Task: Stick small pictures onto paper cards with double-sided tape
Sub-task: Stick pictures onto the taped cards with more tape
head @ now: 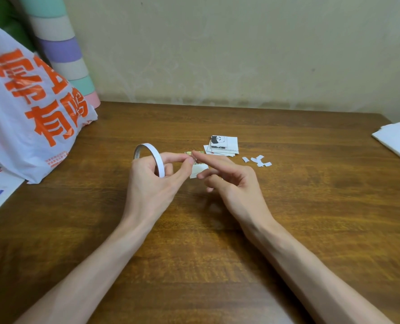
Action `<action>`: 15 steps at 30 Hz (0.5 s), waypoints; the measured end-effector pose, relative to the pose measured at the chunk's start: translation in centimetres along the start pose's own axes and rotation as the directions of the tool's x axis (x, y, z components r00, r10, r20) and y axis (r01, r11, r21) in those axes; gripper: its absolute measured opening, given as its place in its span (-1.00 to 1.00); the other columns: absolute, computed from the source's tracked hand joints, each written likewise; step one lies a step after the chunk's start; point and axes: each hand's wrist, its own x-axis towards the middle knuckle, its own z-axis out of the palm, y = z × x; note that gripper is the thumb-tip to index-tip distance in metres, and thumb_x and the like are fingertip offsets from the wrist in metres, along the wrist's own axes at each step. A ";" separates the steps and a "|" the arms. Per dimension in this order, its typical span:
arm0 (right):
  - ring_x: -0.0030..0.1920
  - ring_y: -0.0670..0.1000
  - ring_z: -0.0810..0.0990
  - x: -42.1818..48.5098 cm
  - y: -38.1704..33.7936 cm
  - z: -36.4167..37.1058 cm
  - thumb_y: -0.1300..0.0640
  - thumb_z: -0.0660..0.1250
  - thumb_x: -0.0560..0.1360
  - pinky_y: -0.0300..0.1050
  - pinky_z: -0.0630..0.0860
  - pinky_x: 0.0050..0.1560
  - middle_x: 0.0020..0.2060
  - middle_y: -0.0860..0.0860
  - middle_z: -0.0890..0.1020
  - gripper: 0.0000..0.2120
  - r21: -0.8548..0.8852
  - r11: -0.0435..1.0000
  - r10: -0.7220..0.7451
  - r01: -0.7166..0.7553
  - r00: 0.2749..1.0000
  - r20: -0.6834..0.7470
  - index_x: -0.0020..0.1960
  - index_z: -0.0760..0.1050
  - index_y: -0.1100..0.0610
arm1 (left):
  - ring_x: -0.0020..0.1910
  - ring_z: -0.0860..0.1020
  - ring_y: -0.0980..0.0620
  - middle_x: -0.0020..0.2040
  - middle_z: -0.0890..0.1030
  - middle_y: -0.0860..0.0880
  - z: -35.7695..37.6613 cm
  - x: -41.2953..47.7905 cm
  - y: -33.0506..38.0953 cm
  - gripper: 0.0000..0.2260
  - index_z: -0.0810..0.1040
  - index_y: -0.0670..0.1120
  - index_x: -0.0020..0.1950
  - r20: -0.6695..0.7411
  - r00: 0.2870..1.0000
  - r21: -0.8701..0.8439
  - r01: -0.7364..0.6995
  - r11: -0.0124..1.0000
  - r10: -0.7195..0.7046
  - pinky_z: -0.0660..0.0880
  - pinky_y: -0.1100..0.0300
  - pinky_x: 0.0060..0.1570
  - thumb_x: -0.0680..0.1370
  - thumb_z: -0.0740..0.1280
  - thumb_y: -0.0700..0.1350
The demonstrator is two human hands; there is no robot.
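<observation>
some cards look done: a stack of cards (224, 146) lies on the bench (287, 218), backing scraps (258, 160) beside it. the left hand (150, 183), tape roll (157, 161) looped over its fingers, pinches a small picture (194, 158); the right hand (230, 181) touches it with a straight forefinger, so taping seems underway.

We stretch both bare forearms forward. Our left hand (152, 183) curls its fingers around the tape roll (155, 156); our right hand (231, 181) points its index finger straight towards the left fingertips.
</observation>
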 end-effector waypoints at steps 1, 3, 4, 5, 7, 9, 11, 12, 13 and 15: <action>-0.02 -0.10 0.66 0.0 0.0 0.0 0.46 0.27 0.56 -0.19 0.59 -0.05 0.19 -0.08 0.69 -0.51 -0.002 1.000 0.000 0.000 1.000 0.001 0.24 0.71 0.00 | -0.48 0.20 0.10 -0.50 0.26 0.06 0.0 0.0 0.0 -0.93 0.77 0.05 -0.05 0.006 1.000 -0.009 0.003 1.000 -0.003 0.26 0.19 -0.41 0.55 0.52 0.02; -0.03 -0.10 0.65 0.0 0.0 0.0 0.46 0.27 0.56 -0.18 0.59 -0.05 0.19 -0.07 0.69 -0.52 -0.004 1.000 -0.003 0.003 1.000 0.002 0.25 0.71 0.01 | -0.46 0.22 0.07 -0.48 0.28 0.00 -0.1 0.0 0.1 -0.89 0.77 0.05 -0.03 0.016 1.000 -0.021 0.007 1.000 -0.006 0.30 0.11 -0.36 0.54 0.53 0.06; -0.03 -0.10 0.65 0.0 -0.1 0.0 0.46 0.27 0.56 -0.18 0.59 -0.05 0.19 -0.06 0.69 -0.52 -0.001 1.000 -0.005 0.005 1.000 0.002 0.25 0.71 0.02 | -0.46 0.22 0.07 -0.48 0.28 0.00 -0.1 0.0 0.1 -0.89 0.77 0.05 -0.03 0.017 1.000 -0.021 0.006 1.000 -0.005 0.31 0.10 -0.35 0.54 0.53 0.06; -0.03 -0.09 0.65 0.0 -0.1 0.0 0.46 0.27 0.55 -0.18 0.58 -0.06 0.19 -0.06 0.69 -0.52 0.003 1.000 -0.003 0.003 1.000 0.002 0.25 0.71 0.03 | -0.47 0.22 0.09 -0.49 0.28 0.02 -0.1 0.0 0.1 -0.90 0.77 0.05 -0.02 0.017 1.000 -0.018 0.003 1.000 -0.002 0.30 0.12 -0.37 0.54 0.53 0.05; -0.03 -0.08 0.65 0.0 0.0 0.0 0.46 0.27 0.55 -0.17 0.58 -0.05 0.19 -0.06 0.69 -0.52 0.008 1.000 0.001 -0.001 1.000 0.004 0.25 0.71 0.02 | -0.50 0.21 0.12 -0.51 0.27 0.07 -0.1 0.0 0.0 -0.92 0.77 0.04 -0.02 0.015 1.000 -0.003 -0.006 1.000 0.006 0.27 0.21 -0.42 0.55 0.52 0.02; -0.01 -0.07 0.65 0.0 0.0 0.0 0.46 0.27 0.55 -0.17 0.58 -0.05 0.19 -0.07 0.69 -0.52 0.008 1.000 0.001 -0.001 1.000 0.007 0.24 0.72 0.00 | -0.51 0.21 0.13 -0.52 0.26 0.10 -0.1 0.0 0.0 -0.93 0.77 0.03 -0.02 0.014 1.000 0.010 -0.010 1.000 0.010 0.24 0.27 -0.45 0.55 0.52 0.00; -0.01 -0.07 0.66 0.0 0.0 -0.1 0.46 0.27 0.56 -0.17 0.58 -0.05 0.19 -0.08 0.69 -0.52 0.006 1.000 0.001 -0.001 1.000 0.006 0.24 0.72 0.00 | -0.51 0.21 0.13 -0.53 0.25 0.14 -0.1 0.0 -0.1 -0.94 0.77 0.02 -0.03 0.011 1.000 0.012 -0.013 1.000 0.012 0.23 0.29 -0.46 0.56 0.52 -0.02; -0.01 -0.07 0.66 0.0 0.0 -0.1 0.46 0.27 0.55 -0.18 0.58 -0.05 0.19 -0.08 0.69 -0.52 0.004 1.000 0.000 0.000 1.000 0.006 0.24 0.72 0.00 | -0.52 0.20 0.13 -0.53 0.25 0.15 0.0 0.0 -0.1 -0.94 0.77 0.02 -0.03 0.010 1.000 0.014 -0.015 1.000 0.014 0.22 0.30 -0.46 0.56 0.52 -0.02; -0.01 -0.07 0.66 0.0 0.0 -0.1 0.46 0.27 0.55 -0.18 0.59 -0.05 0.19 -0.07 0.69 -0.52 0.005 1.000 0.001 -0.001 1.000 0.004 0.24 0.72 0.00 | -0.52 0.20 0.13 -0.53 0.24 0.15 0.0 0.0 -0.1 -0.95 0.77 0.02 -0.04 0.008 1.000 0.017 -0.016 1.000 0.016 0.22 0.31 -0.46 0.56 0.52 -0.03; -0.03 -0.07 0.66 0.1 0.1 0.0 0.46 0.28 0.55 -0.20 0.58 -0.06 0.19 -0.05 0.69 -0.52 0.015 1.000 0.003 -0.002 1.000 -0.003 0.23 0.72 0.00 | -0.52 0.18 0.13 -0.53 0.22 0.15 0.0 0.0 -0.1 -0.97 0.77 0.03 -0.06 0.000 1.000 0.022 -0.018 1.000 0.018 0.20 0.31 -0.47 0.56 0.52 -0.05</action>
